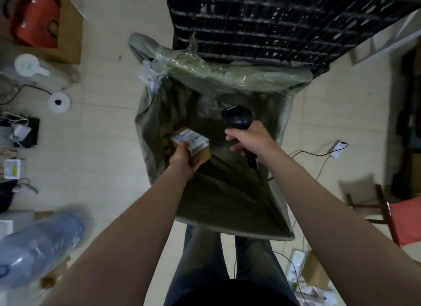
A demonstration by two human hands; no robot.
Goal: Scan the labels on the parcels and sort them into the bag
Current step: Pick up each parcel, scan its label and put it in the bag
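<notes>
Left hand (184, 160) grips a small brown cardboard parcel (192, 144) — white label up — over the open grey-green woven bag (230, 198), near its left wall; right hand (249, 138) clasps a black handheld scanner (238, 116).

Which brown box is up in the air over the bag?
The small labelled parcel in the left hand; the large open box and the box by the feet sit on the floor.

I see a brown cardboard parcel (204, 155) with white printed label (191, 140), a black plastic handheld scanner (238, 117), an olive-green woven sack (227, 198).
</notes>
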